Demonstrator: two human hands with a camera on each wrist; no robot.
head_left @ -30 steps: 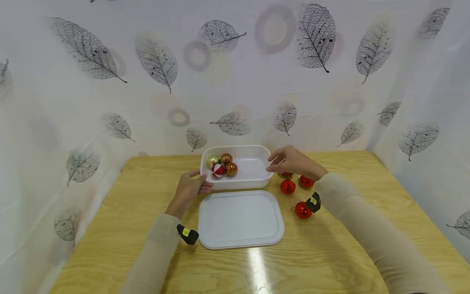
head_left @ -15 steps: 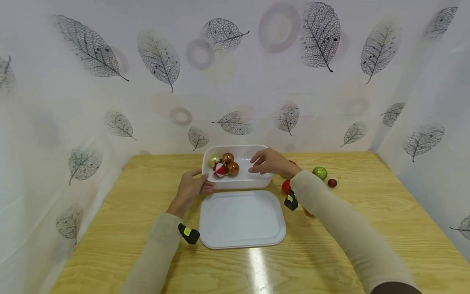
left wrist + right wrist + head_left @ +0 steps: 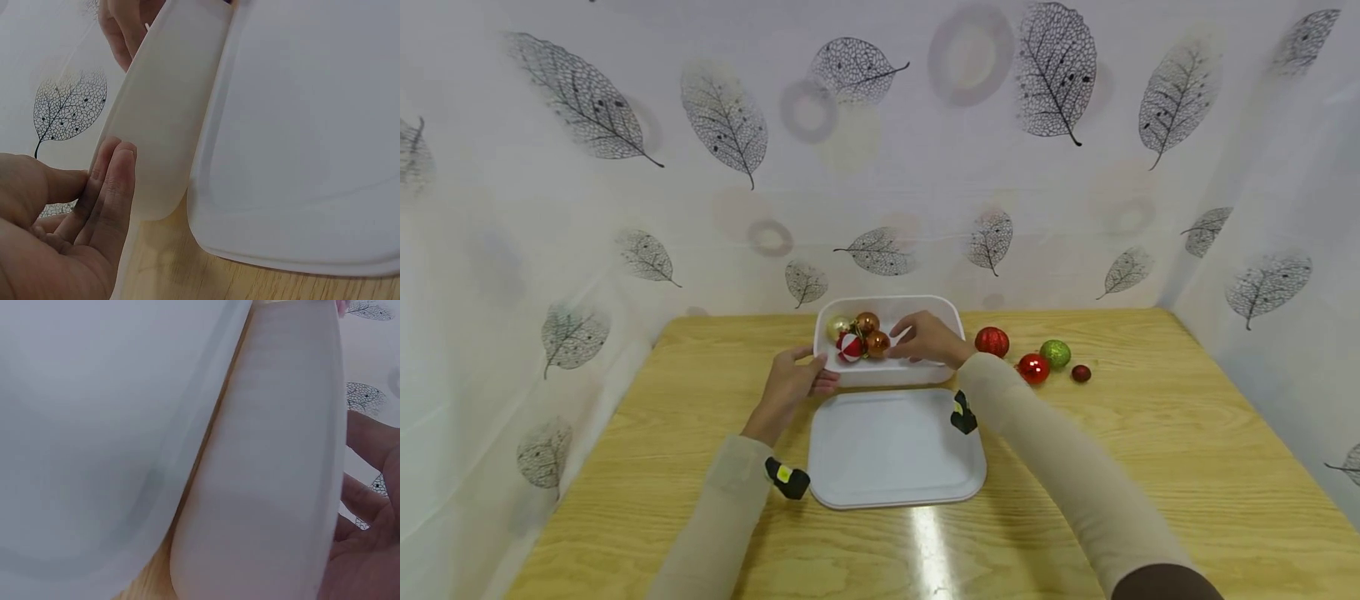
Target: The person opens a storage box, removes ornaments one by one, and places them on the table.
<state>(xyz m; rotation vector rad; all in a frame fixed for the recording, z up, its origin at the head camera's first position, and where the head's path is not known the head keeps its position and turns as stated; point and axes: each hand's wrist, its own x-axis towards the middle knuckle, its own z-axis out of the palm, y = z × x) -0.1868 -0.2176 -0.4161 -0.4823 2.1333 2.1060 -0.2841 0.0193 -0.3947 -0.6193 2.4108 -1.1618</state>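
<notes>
Over the white tub (image 3: pixel 887 373), your right hand (image 3: pixel 928 340) hovers beside the copper bauble (image 3: pixel 877 342), grip hidden; your left hand (image 3: pixel 790 385) steadies the wall, fingers straight. A careless nudge could tip it off the surface (image 3: pixel 1150 450).

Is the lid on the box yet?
No, the lid lies flat on the table in front of the open box.

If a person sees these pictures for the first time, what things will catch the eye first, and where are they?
First, the white rectangular plastic tub at the far middle of the light wooden table, with shiny gold, copper and red-and-white ornament balls in its left end. The left hand touches its left wall and the right hand reaches inside. The flat white lid lies in front, and red and green baubles lie to the right.
</notes>
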